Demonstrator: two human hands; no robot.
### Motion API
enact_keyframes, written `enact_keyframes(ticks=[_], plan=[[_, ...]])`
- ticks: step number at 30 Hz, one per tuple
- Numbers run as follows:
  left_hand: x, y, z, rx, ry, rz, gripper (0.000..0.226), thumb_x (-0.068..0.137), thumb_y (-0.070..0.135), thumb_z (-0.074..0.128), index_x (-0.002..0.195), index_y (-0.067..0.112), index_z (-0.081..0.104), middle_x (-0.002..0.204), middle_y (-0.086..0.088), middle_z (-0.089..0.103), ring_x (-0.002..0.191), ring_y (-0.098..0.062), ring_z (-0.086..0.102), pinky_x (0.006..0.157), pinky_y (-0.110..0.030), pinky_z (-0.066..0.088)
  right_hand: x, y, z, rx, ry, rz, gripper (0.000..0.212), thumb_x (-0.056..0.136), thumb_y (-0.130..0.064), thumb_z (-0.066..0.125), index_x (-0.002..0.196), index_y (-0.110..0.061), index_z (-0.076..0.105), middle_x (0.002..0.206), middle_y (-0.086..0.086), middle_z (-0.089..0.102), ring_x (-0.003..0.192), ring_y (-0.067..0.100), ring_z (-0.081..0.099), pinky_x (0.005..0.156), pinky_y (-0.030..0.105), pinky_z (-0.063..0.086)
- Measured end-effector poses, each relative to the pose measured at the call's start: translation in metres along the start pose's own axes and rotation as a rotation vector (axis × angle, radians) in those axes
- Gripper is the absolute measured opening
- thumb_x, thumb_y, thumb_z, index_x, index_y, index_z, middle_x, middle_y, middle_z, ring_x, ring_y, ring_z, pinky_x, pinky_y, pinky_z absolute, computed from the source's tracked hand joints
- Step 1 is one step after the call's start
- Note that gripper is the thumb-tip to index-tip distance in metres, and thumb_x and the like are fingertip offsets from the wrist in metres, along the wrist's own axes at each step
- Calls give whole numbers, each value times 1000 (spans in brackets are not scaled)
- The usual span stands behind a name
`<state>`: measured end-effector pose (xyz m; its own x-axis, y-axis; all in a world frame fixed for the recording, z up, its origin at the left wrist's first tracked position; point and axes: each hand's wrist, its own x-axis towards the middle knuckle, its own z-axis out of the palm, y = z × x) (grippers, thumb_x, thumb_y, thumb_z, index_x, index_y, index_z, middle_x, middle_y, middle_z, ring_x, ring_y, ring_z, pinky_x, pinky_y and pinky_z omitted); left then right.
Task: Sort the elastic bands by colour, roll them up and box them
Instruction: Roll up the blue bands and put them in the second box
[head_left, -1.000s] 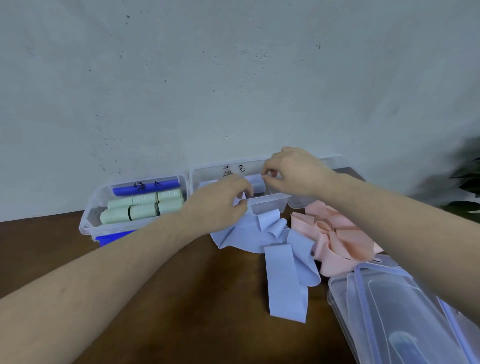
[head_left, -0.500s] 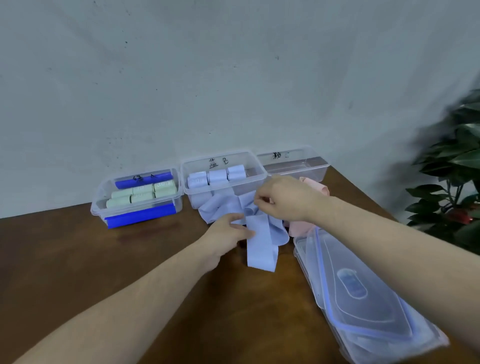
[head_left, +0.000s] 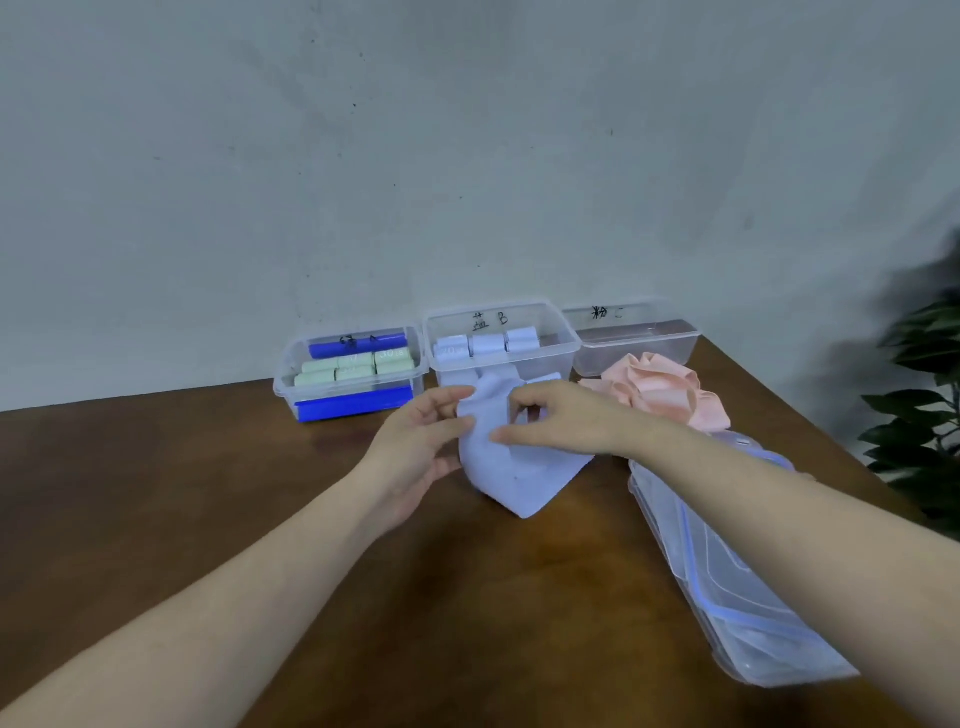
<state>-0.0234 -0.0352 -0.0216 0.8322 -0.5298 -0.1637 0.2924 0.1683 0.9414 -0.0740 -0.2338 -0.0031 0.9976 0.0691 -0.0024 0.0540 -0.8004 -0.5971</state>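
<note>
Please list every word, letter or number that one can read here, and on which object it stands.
"B", after a handwritten character too blurred to read: middle box.
"30", faint: a green roll in the left box.
Right box: handwritten mark, unreadable.
Left box's wall: handwriting, unreadable.

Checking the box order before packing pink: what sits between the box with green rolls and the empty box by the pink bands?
In the head view, the middle box stands between them, holding three light blue rolls.

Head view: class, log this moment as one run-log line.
stage: gathering | both hands: left hand, right hand hold loose light-blue band | middle box: three blue rolls
</note>
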Motion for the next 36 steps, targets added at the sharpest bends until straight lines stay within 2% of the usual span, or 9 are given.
enact_keyframes(ticks=[3, 5, 10, 16, 18, 22, 25, 30, 36], plan=[[-13, 8, -18, -40, 5, 43, 32, 94, -5, 58, 121, 12, 61, 110, -9, 72, 104, -26, 70, 86, -42, 56, 6, -21, 7, 205, -46, -7, 25, 91, -22, 70, 82, -5, 55, 72, -4, 49, 66, 7, 44, 62, 14, 37], [-21, 10, -29, -49, 24, 61, 35, 93, -3, 60, 124, 14, 58, 116, -7, 70, 108, -25, 68, 87, -39, 56, 12, -33, 14, 327, -70, 5, 13, 92, -13, 67, 84, -12, 56, 70, -5, 49, 65, 9, 45, 67, 20, 40], [-39, 10, -50, 406, 42, 85, 43, 90, 39, 70, 130, 34, 56, 124, 16, 63, 115, 0, 57, 88, -21, 44, 27, -58, 26, 555, -63, 18, 9, 89, -16, 64, 95, -12, 58, 75, 8, 50, 72, 25, 44, 71, 41, 35], [-54, 9, -55, 513, 46, 178, 23, 97, 35, 60, 119, 31, 65, 110, 21, 71, 103, 5, 64, 84, -16, 47, 35, -81, 35, 713, -19, 21, 12, 97, -18, 61, 90, -25, 68, 81, -6, 68, 76, 12, 63, 73, 30, 48], [-57, 12, -56, 439, 16, 177, 24, 101, 31, 55, 123, 30, 62, 114, 15, 71, 105, -3, 66, 85, -24, 54, 36, -85, 41, 735, -39, 69, 8, 97, -27, 64, 96, -22, 70, 92, -5, 73, 86, 11, 67, 82, 30, 51], [-54, 17, -62, 99, 4, 85, 23, 105, 23, 48, 124, 19, 60, 116, -9, 71, 105, -32, 69, 77, -39, 56, 31, -87, 56, 763, -232, 141, 40, 97, -51, 58, 124, -23, 67, 121, -4, 72, 117, 12, 65, 105, 33, 46], [-45, 18, -71, -114, 41, 50, 25, 104, 16, 46, 127, 11, 56, 120, -16, 69, 104, -30, 69, 83, -40, 55, 22, -86, 65, 756, -231, 204, 36, 99, -47, 56, 115, -17, 68, 105, -1, 77, 105, 9, 70, 100, 28, 51], [-26, 12, -87, -267, 149, -58, 28, 99, 14, 48, 124, 16, 59, 120, -11, 70, 110, -25, 67, 102, -45, 50, 18, -78, 78, 657, -361, 269, 33, 100, -40, 58, 125, -19, 64, 118, -1, 73, 111, 15, 68, 106, 39, 49], [-7, 1, -87, -125, 167, -125, 26, 95, 1, 50, 117, 4, 62, 112, -16, 70, 100, -26, 70, 92, -43, 56, 16, -82, 84, 852, -299, 342, 30, 99, -35, 61, 125, -21, 63, 111, 2, 75, 101, 17, 72, 88, 35, 57]])
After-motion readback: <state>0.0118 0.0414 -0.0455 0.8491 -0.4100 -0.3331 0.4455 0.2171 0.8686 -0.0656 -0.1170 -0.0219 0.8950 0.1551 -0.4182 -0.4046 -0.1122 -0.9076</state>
